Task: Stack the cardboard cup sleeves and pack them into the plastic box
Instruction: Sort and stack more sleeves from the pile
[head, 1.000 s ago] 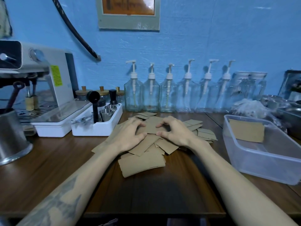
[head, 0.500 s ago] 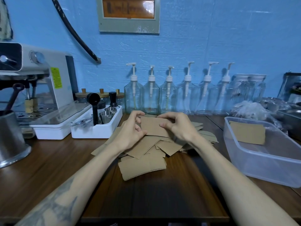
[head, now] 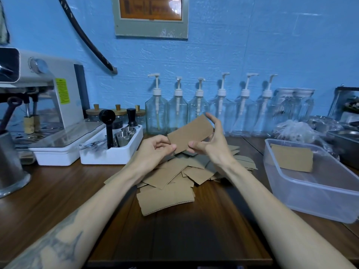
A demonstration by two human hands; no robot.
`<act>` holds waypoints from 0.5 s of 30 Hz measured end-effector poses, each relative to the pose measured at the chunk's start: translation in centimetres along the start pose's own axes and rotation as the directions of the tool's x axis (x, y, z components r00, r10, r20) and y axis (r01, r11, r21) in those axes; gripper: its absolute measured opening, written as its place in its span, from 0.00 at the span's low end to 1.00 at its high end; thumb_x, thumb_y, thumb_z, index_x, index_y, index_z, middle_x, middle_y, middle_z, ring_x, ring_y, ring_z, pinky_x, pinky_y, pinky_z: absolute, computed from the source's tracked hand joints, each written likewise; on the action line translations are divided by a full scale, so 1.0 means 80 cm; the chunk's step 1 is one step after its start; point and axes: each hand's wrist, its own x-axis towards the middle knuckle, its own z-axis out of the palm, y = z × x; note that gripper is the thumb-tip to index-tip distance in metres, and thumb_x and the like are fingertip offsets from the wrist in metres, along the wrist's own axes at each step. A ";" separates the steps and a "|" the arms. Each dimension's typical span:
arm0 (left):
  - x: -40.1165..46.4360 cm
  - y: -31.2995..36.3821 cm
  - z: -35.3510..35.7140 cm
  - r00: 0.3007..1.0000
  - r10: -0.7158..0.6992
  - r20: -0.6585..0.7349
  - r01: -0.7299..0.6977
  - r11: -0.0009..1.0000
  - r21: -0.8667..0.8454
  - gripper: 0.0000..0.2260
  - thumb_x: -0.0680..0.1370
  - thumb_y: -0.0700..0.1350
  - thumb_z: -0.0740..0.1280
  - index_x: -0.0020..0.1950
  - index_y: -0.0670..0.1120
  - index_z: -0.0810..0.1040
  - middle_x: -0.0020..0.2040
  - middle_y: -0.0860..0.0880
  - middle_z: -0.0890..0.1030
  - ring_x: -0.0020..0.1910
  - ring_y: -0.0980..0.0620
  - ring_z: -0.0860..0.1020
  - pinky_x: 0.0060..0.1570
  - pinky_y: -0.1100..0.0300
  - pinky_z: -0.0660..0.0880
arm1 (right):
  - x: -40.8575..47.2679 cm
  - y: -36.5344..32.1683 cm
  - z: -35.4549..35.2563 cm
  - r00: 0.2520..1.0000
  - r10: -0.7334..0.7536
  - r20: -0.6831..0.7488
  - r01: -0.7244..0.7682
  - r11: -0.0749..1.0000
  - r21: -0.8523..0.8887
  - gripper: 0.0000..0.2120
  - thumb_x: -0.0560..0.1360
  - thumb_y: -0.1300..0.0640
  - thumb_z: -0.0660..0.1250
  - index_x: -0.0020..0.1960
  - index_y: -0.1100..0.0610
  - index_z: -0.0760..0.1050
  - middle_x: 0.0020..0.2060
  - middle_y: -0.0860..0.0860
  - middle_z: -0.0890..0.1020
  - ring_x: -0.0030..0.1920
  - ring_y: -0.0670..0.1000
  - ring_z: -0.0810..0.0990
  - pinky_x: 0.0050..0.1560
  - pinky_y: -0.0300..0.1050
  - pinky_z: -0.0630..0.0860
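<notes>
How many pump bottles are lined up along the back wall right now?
6, in a row against the wall behind the hands: first, second, third, fourth, fifth, sixth. The clear jars further right have no pumps.

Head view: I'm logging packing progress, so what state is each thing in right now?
Held sleeve: flat, lifted, pinched by both hands.
Left hand: grips its left end.
Right hand: grips its right end.
Sleeve pile: loose, unstacked.
Plastic box: open, lidless.
Packed sleeves: lean against its far wall.
</notes>
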 end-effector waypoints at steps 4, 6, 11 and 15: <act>0.001 -0.002 -0.009 0.999 0.037 -0.037 -0.036 0.999 0.033 0.03 0.76 0.41 0.72 0.44 0.48 0.81 0.36 0.53 0.82 0.36 0.57 0.79 0.40 0.68 0.74 | 0.000 0.003 -0.006 0.999 0.007 -0.038 -0.012 0.989 -0.146 0.15 0.77 0.65 0.70 0.62 0.57 0.73 0.52 0.57 0.83 0.41 0.53 0.85 0.44 0.44 0.84; 0.002 -0.006 -0.014 0.997 0.052 -0.064 -0.048 0.997 0.066 0.05 0.76 0.40 0.73 0.44 0.50 0.81 0.37 0.53 0.80 0.36 0.57 0.76 0.41 0.68 0.74 | 0.001 0.006 -0.016 0.999 -0.011 -0.049 -0.001 0.968 -0.253 0.09 0.76 0.64 0.71 0.55 0.57 0.77 0.48 0.54 0.85 0.40 0.47 0.84 0.43 0.37 0.81; 0.006 -0.009 -0.026 0.994 0.071 -0.083 -0.059 0.989 0.136 0.06 0.77 0.41 0.71 0.53 0.47 0.82 0.47 0.48 0.83 0.43 0.56 0.78 0.48 0.67 0.76 | 0.003 0.012 -0.026 0.999 0.026 -0.026 -0.033 0.945 -0.326 0.09 0.75 0.68 0.71 0.53 0.59 0.76 0.37 0.50 0.84 0.32 0.41 0.81 0.37 0.30 0.75; 0.005 -0.015 -0.038 0.984 0.155 -0.090 -0.093 0.869 0.486 0.11 0.80 0.46 0.67 0.62 0.49 0.78 0.56 0.51 0.79 0.55 0.57 0.77 0.60 0.60 0.72 | 0.006 0.017 -0.033 0.990 0.038 -0.138 -0.078 0.951 -0.300 0.06 0.76 0.68 0.69 0.51 0.61 0.76 0.29 0.45 0.83 0.29 0.40 0.81 0.32 0.29 0.74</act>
